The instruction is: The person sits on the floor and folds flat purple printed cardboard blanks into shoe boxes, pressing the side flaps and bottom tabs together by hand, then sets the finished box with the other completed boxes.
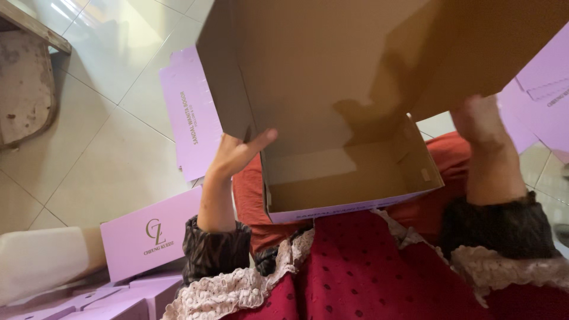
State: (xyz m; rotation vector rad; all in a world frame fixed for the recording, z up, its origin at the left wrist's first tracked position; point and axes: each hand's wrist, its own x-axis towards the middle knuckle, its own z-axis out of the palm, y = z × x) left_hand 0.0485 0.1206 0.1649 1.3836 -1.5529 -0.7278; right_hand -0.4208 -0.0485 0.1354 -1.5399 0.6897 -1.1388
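Open lilac cardboard shoe box (349, 172) rests on my lap, between my hands. My left hand (237, 153) pinches its left wall; my right hand (481, 127) presses the right flap, grip unclear.

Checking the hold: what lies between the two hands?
In the head view, the open cardboard box spans the gap between the left hand and right hand, each gripping a side.

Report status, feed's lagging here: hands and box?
Left hand gripping box wall. Right hand on the flap side. Box open, empty. Nothing in the way.
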